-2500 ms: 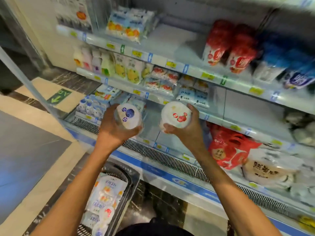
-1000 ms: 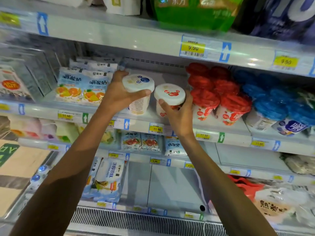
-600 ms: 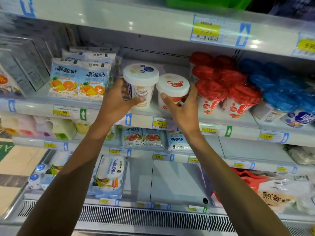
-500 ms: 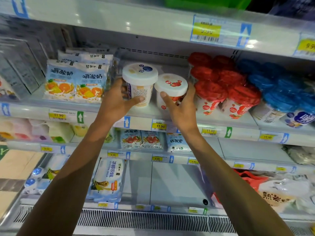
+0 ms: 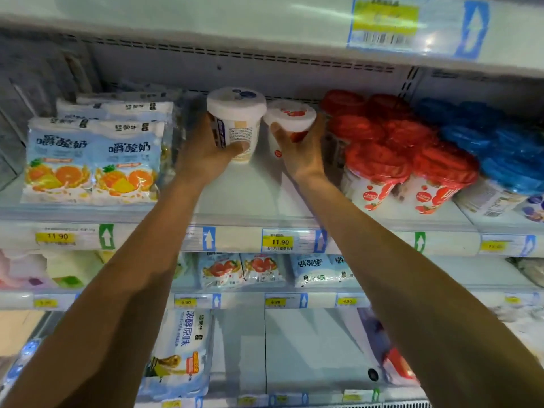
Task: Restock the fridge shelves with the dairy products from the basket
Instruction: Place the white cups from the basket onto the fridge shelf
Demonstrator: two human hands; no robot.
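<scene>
My left hand (image 5: 206,154) grips a white yogurt cup with a blue mark on its lid (image 5: 235,119), held upright just above the fridge shelf (image 5: 253,198). Right beside it, my right hand (image 5: 300,154) grips a white yogurt cup with a red strawberry mark on its lid (image 5: 290,119). Both cups are deep over the bare middle stretch of the shelf, almost touching each other. Whether their bases rest on the shelf is hidden by my hands. The basket is out of view.
Fruit yogurt multipacks (image 5: 94,157) lie left of the gap. Red-lidded cups (image 5: 406,163) and blue-lidded cups (image 5: 500,148) crowd the right. The upper shelf's edge (image 5: 265,28) hangs close overhead. Lower shelves hold pouches (image 5: 244,269) and a milk pack (image 5: 182,351).
Both hands have lifted the two cups from the basket up to this shelf, then pushed them deeper towards the back. My view has closed in on the shelf.
</scene>
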